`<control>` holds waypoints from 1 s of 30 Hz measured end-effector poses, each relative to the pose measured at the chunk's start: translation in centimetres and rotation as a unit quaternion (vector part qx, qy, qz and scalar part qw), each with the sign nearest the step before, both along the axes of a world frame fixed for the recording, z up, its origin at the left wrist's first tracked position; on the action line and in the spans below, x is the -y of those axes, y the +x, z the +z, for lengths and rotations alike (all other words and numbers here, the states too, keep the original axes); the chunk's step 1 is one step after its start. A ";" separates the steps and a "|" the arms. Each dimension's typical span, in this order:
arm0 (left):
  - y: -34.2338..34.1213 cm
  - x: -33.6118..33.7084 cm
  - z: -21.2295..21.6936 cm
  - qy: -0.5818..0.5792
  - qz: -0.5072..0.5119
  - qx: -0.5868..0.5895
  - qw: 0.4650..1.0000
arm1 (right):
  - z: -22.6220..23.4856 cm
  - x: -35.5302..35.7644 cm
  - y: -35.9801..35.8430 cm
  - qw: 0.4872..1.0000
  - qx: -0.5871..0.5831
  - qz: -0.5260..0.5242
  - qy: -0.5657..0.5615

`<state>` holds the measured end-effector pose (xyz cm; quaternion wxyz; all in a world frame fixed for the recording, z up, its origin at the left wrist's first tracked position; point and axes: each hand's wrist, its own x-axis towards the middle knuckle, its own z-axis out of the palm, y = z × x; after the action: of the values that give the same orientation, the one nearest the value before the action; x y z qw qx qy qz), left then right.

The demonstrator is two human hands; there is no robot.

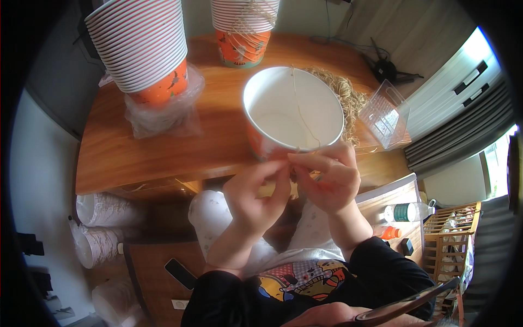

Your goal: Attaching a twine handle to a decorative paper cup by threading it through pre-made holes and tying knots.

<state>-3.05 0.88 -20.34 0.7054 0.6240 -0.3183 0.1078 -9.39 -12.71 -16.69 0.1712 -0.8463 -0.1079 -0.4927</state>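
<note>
A large paper bucket [261, 101], white inside and orange outside, stands at the near edge of the table with its mouth tilted toward me. A thin tan string [300, 109] runs across its mouth from the far rim to the near rim. At the near rim, my left hand [256, 196] and my right hand [329, 177] meet, fingertips pinched together on the string. Their fingers cover the string's end, so a knot or hole there cannot be made out.
Tall stacks of nested paper buckets stand at the left [139, 46] and back [245, 35]. A tangled string heap [348, 98] and a clear plastic box [384, 114] lie right of the bucket. Below are a phone [180, 273], a water bottle [406, 212] and more wrapped stacks [106, 210].
</note>
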 end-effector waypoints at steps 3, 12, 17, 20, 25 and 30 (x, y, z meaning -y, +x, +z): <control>0.2 -0.2 0.0 -0.015 -0.042 -0.025 0.999 | 0.6 -0.3 0.0 1.000 -0.006 -0.012 -0.019; -0.1 -0.1 0.0 -0.004 -0.003 0.016 1.000 | 0.6 -0.4 -0.1 1.000 0.005 -0.009 -0.026; -0.1 -0.1 0.3 0.026 0.037 0.075 0.996 | 0.5 -0.3 -0.2 1.000 0.007 -0.014 -0.021; 0.1 0.3 0.3 0.039 0.061 0.122 0.990 | -0.1 -0.2 -0.3 1.000 0.017 -0.020 0.000; -0.2 0.7 0.5 0.046 0.073 0.156 0.984 | -1.7 -0.5 -0.5 0.996 0.014 -0.003 0.092; -0.5 0.8 1.1 0.037 -0.005 0.076 0.996 | -3.9 -0.9 -0.8 0.934 0.024 0.072 0.349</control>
<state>-3.57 0.13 -19.27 0.6560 0.6384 -0.3778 0.1392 -10.20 -11.80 -20.62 0.4883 -0.7114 0.0059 -0.5054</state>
